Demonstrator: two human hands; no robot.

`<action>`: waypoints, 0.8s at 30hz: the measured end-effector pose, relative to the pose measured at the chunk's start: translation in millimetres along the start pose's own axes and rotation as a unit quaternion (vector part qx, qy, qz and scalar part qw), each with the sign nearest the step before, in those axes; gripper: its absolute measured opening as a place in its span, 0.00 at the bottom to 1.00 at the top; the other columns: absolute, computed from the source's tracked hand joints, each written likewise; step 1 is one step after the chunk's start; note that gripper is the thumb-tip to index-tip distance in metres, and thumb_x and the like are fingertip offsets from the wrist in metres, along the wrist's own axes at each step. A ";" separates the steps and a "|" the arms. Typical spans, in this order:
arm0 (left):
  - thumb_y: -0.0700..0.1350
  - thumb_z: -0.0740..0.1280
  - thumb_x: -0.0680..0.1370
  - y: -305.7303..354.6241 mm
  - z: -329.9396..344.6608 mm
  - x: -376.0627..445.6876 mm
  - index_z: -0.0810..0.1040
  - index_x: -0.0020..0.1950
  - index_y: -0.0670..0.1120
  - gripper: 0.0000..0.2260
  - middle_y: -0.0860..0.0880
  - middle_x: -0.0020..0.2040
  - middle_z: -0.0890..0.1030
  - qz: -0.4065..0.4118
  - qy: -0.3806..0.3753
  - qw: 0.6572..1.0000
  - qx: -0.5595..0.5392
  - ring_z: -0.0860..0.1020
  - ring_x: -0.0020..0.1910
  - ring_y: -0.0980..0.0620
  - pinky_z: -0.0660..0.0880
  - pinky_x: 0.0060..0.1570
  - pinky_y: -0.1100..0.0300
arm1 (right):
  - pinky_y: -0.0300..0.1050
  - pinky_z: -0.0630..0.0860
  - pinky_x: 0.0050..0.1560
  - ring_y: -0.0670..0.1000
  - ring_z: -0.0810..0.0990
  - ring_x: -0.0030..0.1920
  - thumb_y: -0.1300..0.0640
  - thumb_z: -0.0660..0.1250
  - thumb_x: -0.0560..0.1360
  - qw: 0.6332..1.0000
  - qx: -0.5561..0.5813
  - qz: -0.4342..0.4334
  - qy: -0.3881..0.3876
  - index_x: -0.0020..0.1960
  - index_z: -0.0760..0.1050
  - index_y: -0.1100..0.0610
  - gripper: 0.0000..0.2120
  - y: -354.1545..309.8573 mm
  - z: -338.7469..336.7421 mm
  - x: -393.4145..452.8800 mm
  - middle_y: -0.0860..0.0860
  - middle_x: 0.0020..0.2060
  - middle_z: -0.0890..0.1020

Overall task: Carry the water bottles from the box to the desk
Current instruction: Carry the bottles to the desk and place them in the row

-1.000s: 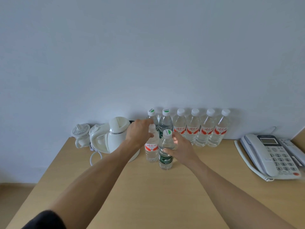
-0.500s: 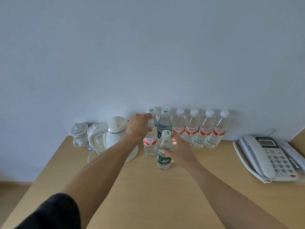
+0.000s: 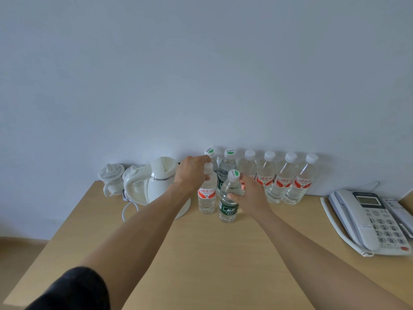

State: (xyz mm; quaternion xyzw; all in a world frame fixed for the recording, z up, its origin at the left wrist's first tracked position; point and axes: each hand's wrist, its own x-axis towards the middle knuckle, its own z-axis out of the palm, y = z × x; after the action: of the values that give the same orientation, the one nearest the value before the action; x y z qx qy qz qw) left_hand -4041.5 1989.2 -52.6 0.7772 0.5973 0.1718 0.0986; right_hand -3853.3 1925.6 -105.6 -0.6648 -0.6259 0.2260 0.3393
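Observation:
Several water bottles stand on the wooden desk. A back row lines the wall: two green-capped bottles and several red-labelled, white-capped ones. In front of that row stand a red-labelled bottle and a green-labelled bottle. My left hand grips the neck of the red-labelled front bottle. My right hand holds the green-labelled front bottle around its middle. Both front bottles are upright with their bases on the desk. No box is in view.
A white electric kettle stands just left of my left hand, with two white lidded cups beyond it. A white desk telephone lies at the right edge. A pale wall rises behind the desk.
Both hands and the two front bottles have shifted slightly toward the back row. The grips look the same.

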 end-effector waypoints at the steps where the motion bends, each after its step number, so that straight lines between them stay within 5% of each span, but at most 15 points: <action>1: 0.46 0.77 0.74 -0.2 0.6 0.1 0.77 0.68 0.52 0.22 0.45 0.53 0.84 -0.001 0.001 1.000 0.000 0.81 0.51 0.43 0.77 0.47 0.54 | 0.43 0.67 0.54 0.49 0.75 0.55 0.58 0.78 0.70 1.000 -0.003 0.002 0.007 0.63 0.75 0.55 0.23 -0.5 0.6 3.2 0.50 0.56 0.79; 10: 0.46 0.76 0.75 0.3 2.7 0.5 0.77 0.68 0.52 0.23 0.44 0.53 0.83 -0.013 0.003 1.000 -0.015 0.81 0.51 0.43 0.75 0.45 0.55 | 0.37 0.63 0.41 0.49 0.72 0.46 0.60 0.79 0.69 1.000 -0.008 -0.016 0.023 0.53 0.75 0.51 0.17 -7.4 8.2 23.2 0.45 0.42 0.73; 16: 0.46 0.77 0.74 0.9 3.9 1.0 0.77 0.68 0.51 0.23 0.44 0.53 0.84 -0.013 0.005 1.000 -0.025 0.81 0.51 0.44 0.77 0.47 0.54 | 0.42 0.66 0.45 0.49 0.75 0.46 0.59 0.80 0.68 1.000 -0.010 -0.020 0.016 0.55 0.77 0.54 0.19 -4.8 5.1 26.6 0.45 0.43 0.76; 24: 0.45 0.77 0.74 0.6 3.6 -0.3 0.78 0.67 0.50 0.22 0.44 0.52 0.84 -0.014 -0.001 0.999 -0.040 0.81 0.51 0.43 0.79 0.50 0.53 | 0.34 0.62 0.37 0.44 0.71 0.39 0.58 0.80 0.68 0.999 -0.025 -0.047 0.006 0.51 0.74 0.51 0.18 -5.9 -4.8 30.0 0.39 0.37 0.72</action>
State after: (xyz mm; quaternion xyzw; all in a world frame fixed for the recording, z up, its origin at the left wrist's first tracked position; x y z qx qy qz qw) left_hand -4039.6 1988.9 -55.7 0.7642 0.6009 0.1932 0.1327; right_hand -3850.5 1954.3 -94.3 -0.6446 -0.6594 0.1902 0.3369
